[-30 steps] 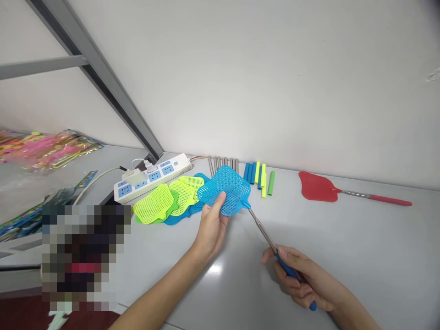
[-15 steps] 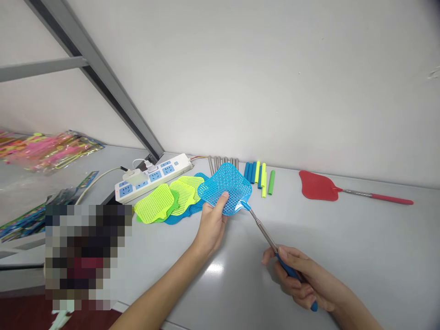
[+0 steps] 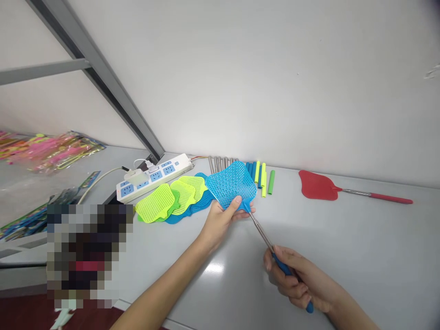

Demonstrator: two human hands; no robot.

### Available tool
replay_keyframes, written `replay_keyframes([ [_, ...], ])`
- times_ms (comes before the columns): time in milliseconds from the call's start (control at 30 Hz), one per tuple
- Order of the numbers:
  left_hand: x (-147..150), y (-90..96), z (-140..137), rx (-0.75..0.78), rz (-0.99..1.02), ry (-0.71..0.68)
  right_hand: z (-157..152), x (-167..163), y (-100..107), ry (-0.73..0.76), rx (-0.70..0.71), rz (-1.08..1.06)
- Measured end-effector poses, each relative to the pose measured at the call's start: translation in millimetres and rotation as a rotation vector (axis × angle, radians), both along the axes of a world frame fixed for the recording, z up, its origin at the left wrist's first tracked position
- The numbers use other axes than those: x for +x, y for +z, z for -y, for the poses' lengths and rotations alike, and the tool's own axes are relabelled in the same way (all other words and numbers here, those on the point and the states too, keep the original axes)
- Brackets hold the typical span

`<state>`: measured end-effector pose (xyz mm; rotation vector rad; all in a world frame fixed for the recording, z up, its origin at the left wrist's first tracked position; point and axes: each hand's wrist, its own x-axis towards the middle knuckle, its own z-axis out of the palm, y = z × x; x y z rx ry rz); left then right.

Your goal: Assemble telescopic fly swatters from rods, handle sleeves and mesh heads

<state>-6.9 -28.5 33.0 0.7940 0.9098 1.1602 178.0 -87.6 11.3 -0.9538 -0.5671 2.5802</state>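
Both hands hold one blue fly swatter [image 3: 231,181] above the table. My left hand [image 3: 223,219] pinches the lower part of its mesh head near the neck, thumb on top and fingers beneath. A metal rod runs from the neck down to a blue grip, and my right hand [image 3: 292,277] is wrapped around that grip. To the left of the blue head lie yellow-green mesh heads [image 3: 155,204], overlapping green and blue ones. Behind it, partly covered, are several metal rods [image 3: 216,164] and short blue, yellow and green grip tubes [image 3: 271,182].
A red fly swatter [image 3: 319,185] lies at the right on the grey table [image 3: 360,256]. A white power strip [image 3: 154,178] with plugs and a cable sits at the back left. Bagged pink and yellow items [image 3: 51,149] lie at far left. A pixelated patch hides the lower left.
My left hand has shifted right along the mesh head toward the neck, its fingers now under the neck. The blue head has moved slightly right; my right hand keeps its hold.
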Motion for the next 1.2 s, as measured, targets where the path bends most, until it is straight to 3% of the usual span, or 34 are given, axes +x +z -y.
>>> replay_keyframes([
  [300, 12.8, -17.0, 3.2, -0.027, 0.049, -0.048, 7.0, -9.6, -12.3, -0.021, -0.235, -0.221],
  [467, 19.1, -21.9, 5.3, -0.035, 0.103, -0.065, 12.6, -13.3, -18.0, -0.065, -0.295, -0.291],
  [900, 22.3, -12.6, 6.8, -0.059, 0.135, -0.035, 11.0, -12.7, -15.4, -0.06, -0.273, -0.31],
  [1033, 20.8, -5.2, 7.3, -0.052, 0.139, -0.036, 10.5, -13.4, -8.8, -0.075, -0.201, -0.273],
  [1200, 22.6, -6.8, 9.5, -0.068, 0.197, 0.008, 12.6, -17.9, -1.0, -0.208, -0.041, -0.129],
])
